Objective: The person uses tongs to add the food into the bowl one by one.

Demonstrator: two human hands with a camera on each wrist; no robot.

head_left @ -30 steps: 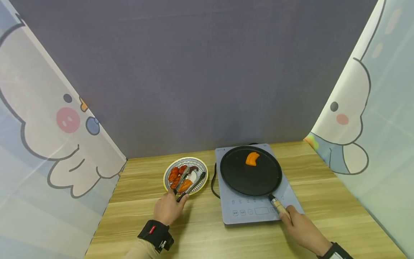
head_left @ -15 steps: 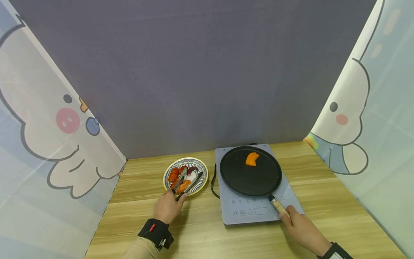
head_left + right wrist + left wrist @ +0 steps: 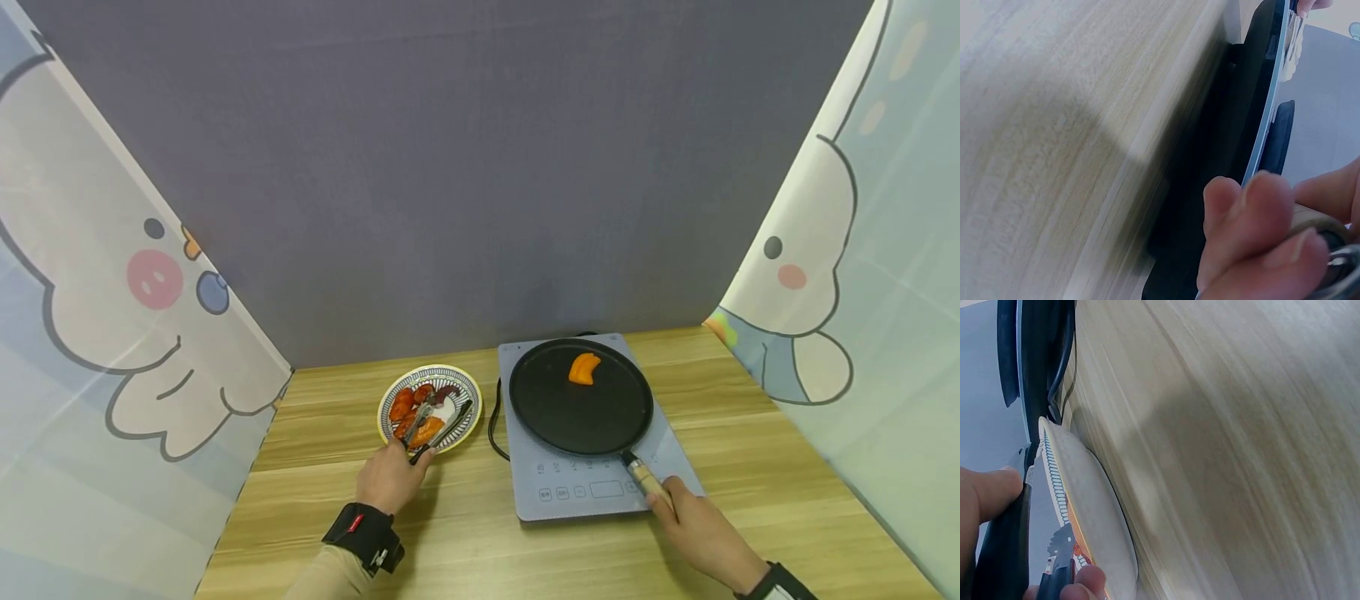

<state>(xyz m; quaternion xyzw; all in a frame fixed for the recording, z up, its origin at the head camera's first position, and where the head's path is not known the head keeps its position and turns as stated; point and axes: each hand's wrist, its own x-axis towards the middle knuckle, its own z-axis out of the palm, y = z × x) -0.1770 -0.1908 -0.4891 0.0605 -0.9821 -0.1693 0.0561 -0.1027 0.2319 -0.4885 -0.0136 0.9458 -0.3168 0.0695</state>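
My left hand [image 3: 390, 479] holds a pair of metal tongs [image 3: 450, 428] with black grips, their two arms spread over a patterned plate [image 3: 469, 388]. On the plate lie several red-orange food pieces [image 3: 402, 405], an orange grilled-looking piece [image 3: 427, 431] between the tong arms, a dark slice [image 3: 447, 392] and a white piece [image 3: 446, 409]. My right hand [image 3: 701, 533] grips the wooden handle [image 3: 647, 477] of a flat black pan [image 3: 577, 417]. An orange curved piece [image 3: 582, 368] rests toward the pan's far side. In the left wrist view, the thumb [image 3: 997, 490] presses one tong grip.
Under the pan sits a grey induction cooktop [image 3: 547, 479], with its black cord [image 3: 492, 433] running between it and the plate. A dark grey partition [image 3: 480, 208] closes off the table's back, and cartoon-printed panels [image 3: 810, 283] stand at both sides.
The tongs have shifted slightly left over the plate, and their left tip has drawn back a little toward me. My right hand and the pan have stayed in place.
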